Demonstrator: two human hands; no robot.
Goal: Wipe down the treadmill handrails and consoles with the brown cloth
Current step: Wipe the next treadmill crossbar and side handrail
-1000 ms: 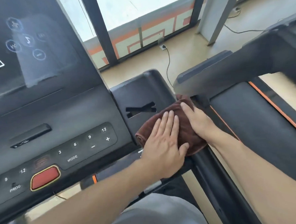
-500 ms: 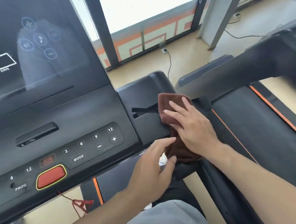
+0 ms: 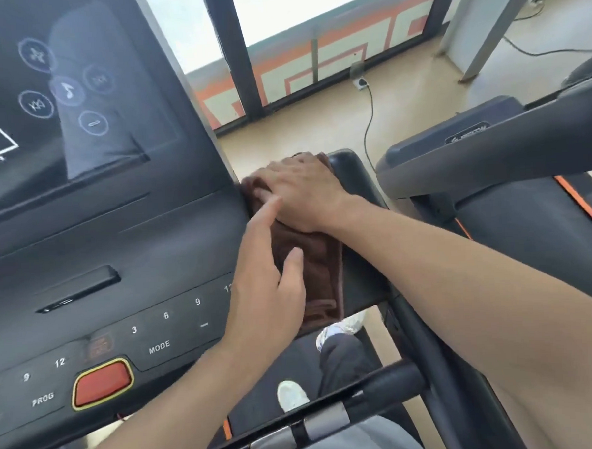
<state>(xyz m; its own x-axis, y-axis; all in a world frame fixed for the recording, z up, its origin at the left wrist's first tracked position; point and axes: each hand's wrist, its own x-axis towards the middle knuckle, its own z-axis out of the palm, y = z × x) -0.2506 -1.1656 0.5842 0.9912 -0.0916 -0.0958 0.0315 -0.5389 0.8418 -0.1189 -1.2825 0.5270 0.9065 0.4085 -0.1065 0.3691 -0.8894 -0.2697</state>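
Your right hand (image 3: 299, 189) lay flat, fingers straight, on the upper part of the brown cloth (image 3: 310, 271) and pressed it down. Your left hand (image 3: 268, 287) was beside it with fingers relaxed and apart, the thumb and fingertips touching the cloth's left edge; it did not grip anything. The two hands were close together, almost touching.

Half a second before, the cloth was bunched lower on the side tray (image 3: 358, 193), and your left hand was below it, off the cloth. One second before, both hands pressed it near the front corner of the tray. In this moment the cloth was spread long, from the front edge of the tray up to its far end, against the side of the console (image 3: 124, 254). I judge that you had pushed the wipe forward along the tray, so this part was nearly covered, while the console face and the handrail (image 3: 444, 405) looked not yet wiped.

On the console you could read "MODE", "PROG" and the numbers 3, 6, 9 and 12 beside a red button (image 3: 102, 383). The screen (image 3: 58, 92) showed round icons, one with a music note. The logo on the neighbouring treadmill (image 3: 468, 134) was too blurred to read.
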